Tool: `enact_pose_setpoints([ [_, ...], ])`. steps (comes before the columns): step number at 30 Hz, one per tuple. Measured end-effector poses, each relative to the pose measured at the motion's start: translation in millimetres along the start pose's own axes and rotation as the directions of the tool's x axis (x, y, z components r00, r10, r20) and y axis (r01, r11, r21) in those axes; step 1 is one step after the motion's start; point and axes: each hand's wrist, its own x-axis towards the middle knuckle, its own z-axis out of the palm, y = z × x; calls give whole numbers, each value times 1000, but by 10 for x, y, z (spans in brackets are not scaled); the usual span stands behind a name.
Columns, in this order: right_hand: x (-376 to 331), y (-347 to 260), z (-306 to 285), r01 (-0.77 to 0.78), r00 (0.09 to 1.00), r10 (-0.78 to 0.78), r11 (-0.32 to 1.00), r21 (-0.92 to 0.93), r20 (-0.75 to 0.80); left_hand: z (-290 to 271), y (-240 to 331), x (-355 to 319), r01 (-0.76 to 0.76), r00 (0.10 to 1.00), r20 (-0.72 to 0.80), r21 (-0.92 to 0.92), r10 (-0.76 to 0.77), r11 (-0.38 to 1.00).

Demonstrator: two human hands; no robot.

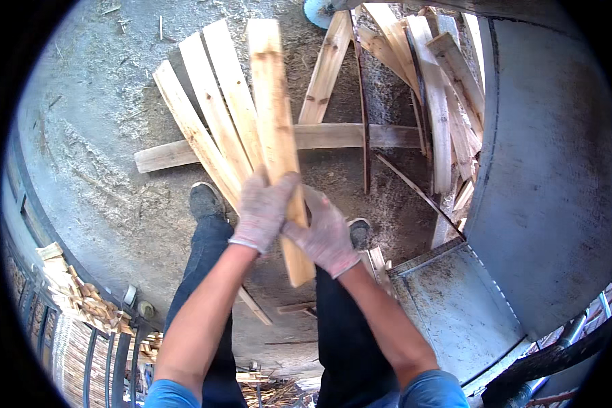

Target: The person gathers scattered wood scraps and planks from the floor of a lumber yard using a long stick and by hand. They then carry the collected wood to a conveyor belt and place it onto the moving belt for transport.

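Note:
Both my hands wear pale, stained work gloves and are closed round one long wooden board [272, 102]. It points away from me, with its near end between my legs. My left hand [258, 209] grips its left side; my right hand [325, 232] wraps it from the right, slightly lower. Three more pale planks [214, 105] fan out to the left, their near ends running behind or under my left hand. Whether that hand also holds them, I cannot tell. Beneath them a plank [163, 158] lies crosswise. Motion blurs the gloves somewhat.
A pile of loose boards [442, 102] leans at the far right, beside a large grey metal panel [551, 156] and a metal plate [455, 306]. Thin dark bars [362, 102] stand among the boards. Stacked wood pieces [81, 292] and a railing [88, 367] are at the lower left.

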Motion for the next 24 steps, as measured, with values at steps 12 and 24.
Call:
enact_pose_setpoints([
  [12, 2421, -256, 70, -279, 953, 159, 795, -538, -260, -695, -649, 793, -84, 825, -421, 569, 378, 818],
  [24, 1069, -575, -186, -191, 981, 187, 976, -100, -48, -413, -173, 370, -282, 952, -90, 119, 293, 952],
])
